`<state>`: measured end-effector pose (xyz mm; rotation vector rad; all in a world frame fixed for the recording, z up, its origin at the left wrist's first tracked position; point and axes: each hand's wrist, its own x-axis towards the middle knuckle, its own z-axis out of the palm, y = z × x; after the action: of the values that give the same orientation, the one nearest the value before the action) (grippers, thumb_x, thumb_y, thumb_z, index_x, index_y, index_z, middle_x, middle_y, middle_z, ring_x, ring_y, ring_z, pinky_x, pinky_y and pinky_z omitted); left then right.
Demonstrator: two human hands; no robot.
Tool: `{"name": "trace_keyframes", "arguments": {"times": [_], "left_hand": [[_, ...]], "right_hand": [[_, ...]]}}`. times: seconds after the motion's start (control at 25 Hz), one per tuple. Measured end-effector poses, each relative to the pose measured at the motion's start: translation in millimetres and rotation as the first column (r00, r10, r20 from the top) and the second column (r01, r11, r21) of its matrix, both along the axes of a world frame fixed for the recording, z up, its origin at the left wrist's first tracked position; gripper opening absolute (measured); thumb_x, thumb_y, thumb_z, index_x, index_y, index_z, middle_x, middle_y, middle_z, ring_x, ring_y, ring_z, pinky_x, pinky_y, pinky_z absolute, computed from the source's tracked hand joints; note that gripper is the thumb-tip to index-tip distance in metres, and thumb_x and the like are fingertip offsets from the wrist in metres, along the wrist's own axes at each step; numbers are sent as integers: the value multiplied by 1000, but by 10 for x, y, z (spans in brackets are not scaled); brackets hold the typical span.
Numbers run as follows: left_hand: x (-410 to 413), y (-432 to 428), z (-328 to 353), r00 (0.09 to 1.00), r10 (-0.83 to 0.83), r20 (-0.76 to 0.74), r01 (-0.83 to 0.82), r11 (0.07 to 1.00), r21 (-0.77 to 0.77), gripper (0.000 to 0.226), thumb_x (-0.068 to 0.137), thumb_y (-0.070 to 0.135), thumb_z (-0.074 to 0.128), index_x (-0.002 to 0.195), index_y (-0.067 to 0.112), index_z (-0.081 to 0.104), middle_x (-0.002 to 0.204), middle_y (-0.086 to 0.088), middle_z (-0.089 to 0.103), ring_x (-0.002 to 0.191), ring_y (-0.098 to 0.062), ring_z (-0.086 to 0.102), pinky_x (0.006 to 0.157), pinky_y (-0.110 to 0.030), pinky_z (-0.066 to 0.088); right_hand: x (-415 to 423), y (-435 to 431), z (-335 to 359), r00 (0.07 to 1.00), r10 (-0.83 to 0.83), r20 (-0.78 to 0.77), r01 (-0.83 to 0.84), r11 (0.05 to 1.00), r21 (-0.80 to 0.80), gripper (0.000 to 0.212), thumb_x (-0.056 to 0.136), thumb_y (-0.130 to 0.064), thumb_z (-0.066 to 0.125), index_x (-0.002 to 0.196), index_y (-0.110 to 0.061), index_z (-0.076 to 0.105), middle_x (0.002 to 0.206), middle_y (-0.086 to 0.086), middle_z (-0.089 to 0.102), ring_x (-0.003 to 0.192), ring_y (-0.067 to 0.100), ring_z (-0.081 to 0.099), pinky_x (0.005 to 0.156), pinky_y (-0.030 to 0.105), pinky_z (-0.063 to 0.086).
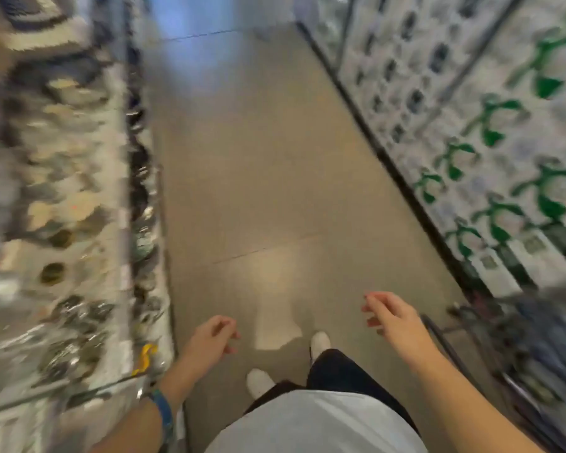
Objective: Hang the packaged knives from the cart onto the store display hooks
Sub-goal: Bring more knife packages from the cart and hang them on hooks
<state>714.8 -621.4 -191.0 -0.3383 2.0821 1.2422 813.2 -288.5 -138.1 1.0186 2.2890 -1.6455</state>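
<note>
Grey aisle floor (258,178) lies bare between blurred displays, both hands' grip spread and empty, cart (536,348) just right

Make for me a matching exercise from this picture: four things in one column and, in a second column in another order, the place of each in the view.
Things:
1. left hand
2. right hand
3. cart
4. wristband

Places:
A. lower right edge, beside the display with green items
B. on the left forearm, blue, next to the left shelf
C. empty, over the floor, left of the white shoes
D. empty, fingers loosely curled, held out near the cart's dark frame

Pairs: 1-C, 2-D, 3-A, 4-B
</note>
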Motion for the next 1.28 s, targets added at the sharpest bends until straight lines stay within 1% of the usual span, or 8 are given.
{"name": "trace_keyframes", "arguments": {"times": [0.24, 0.48, 0.64, 0.92, 1.04, 1.12, 1.2, 1.28], "left_hand": [[134, 1408, 187, 931, -362, -37, 361, 932, -37, 15, 103, 29, 54, 98, 22, 66, 93, -2, 74, 65, -17, 67, 66, -33, 49], [1191, 3108, 314, 781, -612, -128, 607, 791, -79, 19, 104, 22, 50, 101, 17, 68, 91, 0, 76, 52, -13, 59, 48, -22, 42], [2009, 3897, 321, 601, -792, -110, 782, 611, -125, 22, 102, 19, 50, 96, 21, 71, 87, 3, 78, 50, -11, 58, 48, -18, 43], [2387, 4831, 225, 380, -925, 9, 904, 369, -217, 25, 102, 16, 48, 95, 19, 72, 81, 9, 77, 49, -8, 58, 44, -13, 40], [2408, 5400, 122, 314, -949, 21, 930, 303, -210, 23, 102, 20, 50, 93, 21, 71, 84, 2, 77, 49, -4, 58, 44, -13, 42], [2474, 5806, 26, 289, -957, 42, 943, 276, -185, 20, 103, 22, 50, 97, 23, 69, 90, 0, 76, 56, -9, 59, 52, -17, 46], [2588, 6279, -77, 191, -981, 41, 969, 181, -170, 18, 102, 24, 50, 101, 24, 68, 92, 4, 75, 64, -10, 61, 59, -21, 50], [2757, 6752, -154, 103, -995, 7, 988, 102, -115, 18, 102, 22, 51, 100, 21, 69, 92, 2, 74, 58, -1, 59, 54, -17, 48]], "right_hand": [[1673, 832, -107, 890, -455, 19, 456, 890, -32, 16, 103, -36, 54, 108, -32, 69, 91, -15, 74, 75, 10, 71, 70, 31, 53], [3389, 1610, -76, 718, -695, 40, 696, 715, -68, 16, 103, -33, 56, 104, -28, 71, 89, -12, 76, 74, 13, 72, 65, 29, 49], [4279, 2069, -55, 576, -818, 14, 816, 573, -78, 15, 104, -30, 55, 102, -29, 70, 87, -11, 77, 70, 8, 71, 63, 25, 51], [4969, 2315, -307, 383, -919, 88, 917, 367, -156, 15, 102, -34, 56, 103, -29, 70, 91, -12, 77, 72, 9, 71, 69, 30, 50], [5003, 2492, -345, 310, -944, 112, 944, 291, -158, 14, 102, -35, 57, 102, -30, 71, 91, -13, 77, 74, 9, 71, 72, 31, 53], [4956, 2686, -342, 291, -952, 96, 952, 278, -131, 14, 102, -35, 57, 103, -30, 70, 92, -13, 77, 74, 3, 70, 68, 23, 52], [4872, 3000, -378, 307, -948, 90, 951, 300, -79, 13, 102, -36, 57, 106, -32, 68, 93, -13, 76, 76, -3, 69, 65, 14, 49], [4802, 3361, -465, 357, -928, 110, 930, 364, 45, 14, 102, -39, 56, 109, -33, 67, 98, -16, 72, 84, -1, 67, 72, 18, 52]]}}
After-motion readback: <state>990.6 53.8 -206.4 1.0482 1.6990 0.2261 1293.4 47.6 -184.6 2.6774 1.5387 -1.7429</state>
